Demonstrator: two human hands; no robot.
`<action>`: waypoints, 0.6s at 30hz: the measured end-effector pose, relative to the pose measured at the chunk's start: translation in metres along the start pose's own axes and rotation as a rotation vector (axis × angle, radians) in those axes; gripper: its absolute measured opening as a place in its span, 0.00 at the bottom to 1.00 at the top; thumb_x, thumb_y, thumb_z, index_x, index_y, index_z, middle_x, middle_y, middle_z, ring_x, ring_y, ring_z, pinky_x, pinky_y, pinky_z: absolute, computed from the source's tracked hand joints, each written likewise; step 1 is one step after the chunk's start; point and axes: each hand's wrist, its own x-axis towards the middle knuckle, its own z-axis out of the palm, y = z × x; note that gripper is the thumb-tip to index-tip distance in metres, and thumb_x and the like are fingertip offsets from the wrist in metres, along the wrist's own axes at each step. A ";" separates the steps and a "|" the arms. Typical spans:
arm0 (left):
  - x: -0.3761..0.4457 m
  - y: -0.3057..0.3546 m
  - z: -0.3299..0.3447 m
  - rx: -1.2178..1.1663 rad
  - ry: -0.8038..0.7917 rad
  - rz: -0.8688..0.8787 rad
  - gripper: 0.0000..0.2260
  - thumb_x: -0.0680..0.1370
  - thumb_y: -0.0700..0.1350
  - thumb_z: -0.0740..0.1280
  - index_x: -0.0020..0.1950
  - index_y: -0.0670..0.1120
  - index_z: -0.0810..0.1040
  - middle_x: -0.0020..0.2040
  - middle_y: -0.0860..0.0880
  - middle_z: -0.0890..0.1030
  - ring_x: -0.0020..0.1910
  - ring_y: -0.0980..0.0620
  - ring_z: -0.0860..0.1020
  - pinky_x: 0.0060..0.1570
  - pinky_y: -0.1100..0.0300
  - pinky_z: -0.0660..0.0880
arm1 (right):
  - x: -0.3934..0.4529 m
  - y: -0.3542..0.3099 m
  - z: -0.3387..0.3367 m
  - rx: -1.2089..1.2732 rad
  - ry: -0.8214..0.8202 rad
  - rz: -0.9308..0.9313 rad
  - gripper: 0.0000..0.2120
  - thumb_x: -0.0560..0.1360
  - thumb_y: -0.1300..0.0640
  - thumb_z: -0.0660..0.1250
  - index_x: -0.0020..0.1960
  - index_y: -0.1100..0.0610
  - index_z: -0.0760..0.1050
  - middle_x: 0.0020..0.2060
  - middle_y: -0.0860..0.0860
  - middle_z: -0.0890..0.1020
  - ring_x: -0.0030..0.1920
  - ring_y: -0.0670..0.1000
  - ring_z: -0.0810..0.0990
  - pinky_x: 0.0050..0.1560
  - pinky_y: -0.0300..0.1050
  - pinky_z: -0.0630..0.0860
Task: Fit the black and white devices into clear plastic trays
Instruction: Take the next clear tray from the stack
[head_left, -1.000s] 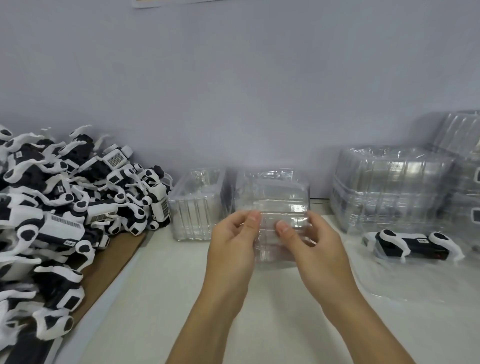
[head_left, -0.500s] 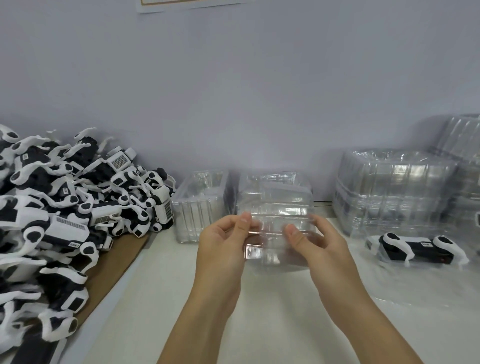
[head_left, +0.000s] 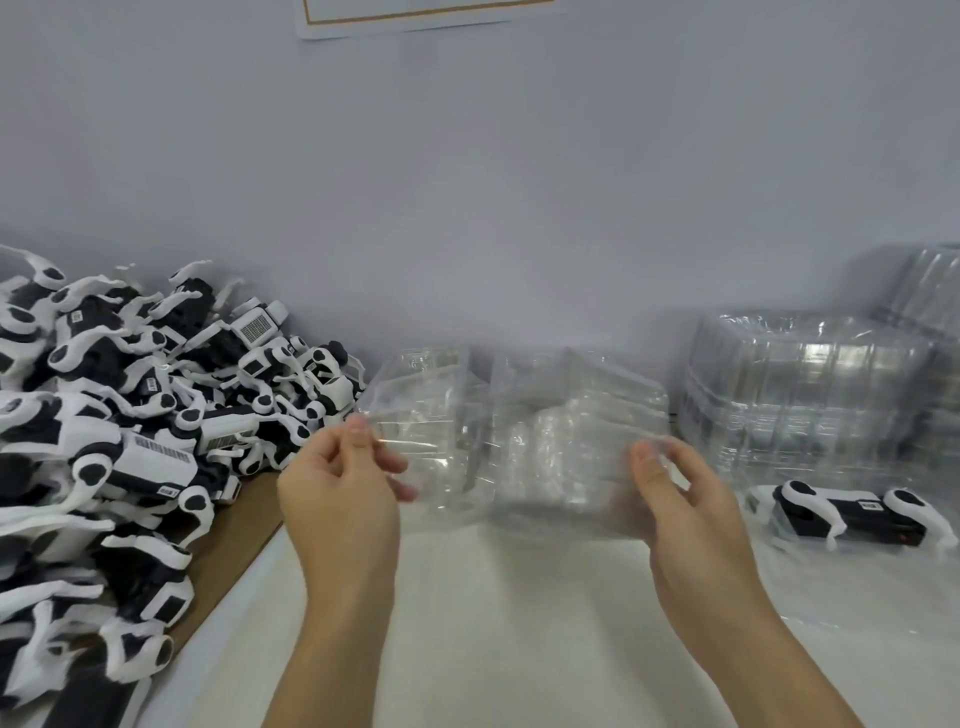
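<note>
Above the white table, my left hand (head_left: 337, 493) pinches the edge of a clear plastic tray (head_left: 421, 415). My right hand (head_left: 685, 499) grips a second clear tray section (head_left: 566, 441) by its right side. Both sections are blurred, and I cannot tell whether they are joined or separate. A large heap of black and white devices (head_left: 130, 415) fills the left. One more black and white device (head_left: 852, 512) lies in a clear tray at the right.
Stacks of clear trays (head_left: 810, 395) stand against the wall at the right. Brown cardboard (head_left: 244, 525) lies under the heap of devices. The white table (head_left: 519, 623) stretches between my arms. A paper sheet (head_left: 415, 15) hangs high on the wall.
My hands were close together on the clear plastic. They have moved apart, left hand leftwards and right hand rightwards, spreading the clear tray sections between them.
</note>
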 end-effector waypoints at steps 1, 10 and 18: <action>0.003 -0.002 -0.004 0.016 0.035 -0.024 0.17 0.84 0.46 0.60 0.37 0.43 0.76 0.26 0.52 0.77 0.22 0.56 0.71 0.23 0.64 0.68 | 0.000 -0.004 0.000 0.030 0.017 -0.016 0.29 0.62 0.33 0.71 0.55 0.49 0.80 0.48 0.49 0.86 0.55 0.55 0.83 0.67 0.63 0.72; 0.026 -0.027 -0.021 -0.070 0.066 -0.667 0.11 0.79 0.41 0.60 0.36 0.47 0.70 0.22 0.52 0.69 0.19 0.54 0.60 0.22 0.65 0.56 | 0.002 -0.095 0.002 -0.105 0.229 -0.333 0.26 0.65 0.30 0.71 0.52 0.49 0.83 0.41 0.47 0.86 0.41 0.48 0.82 0.44 0.47 0.77; 0.030 -0.053 -0.023 0.110 -0.069 -0.742 0.18 0.81 0.56 0.58 0.53 0.41 0.75 0.40 0.44 0.76 0.29 0.48 0.70 0.31 0.59 0.65 | 0.069 -0.149 0.060 -0.722 0.221 -0.514 0.16 0.73 0.40 0.69 0.45 0.53 0.80 0.37 0.45 0.80 0.42 0.52 0.78 0.44 0.41 0.71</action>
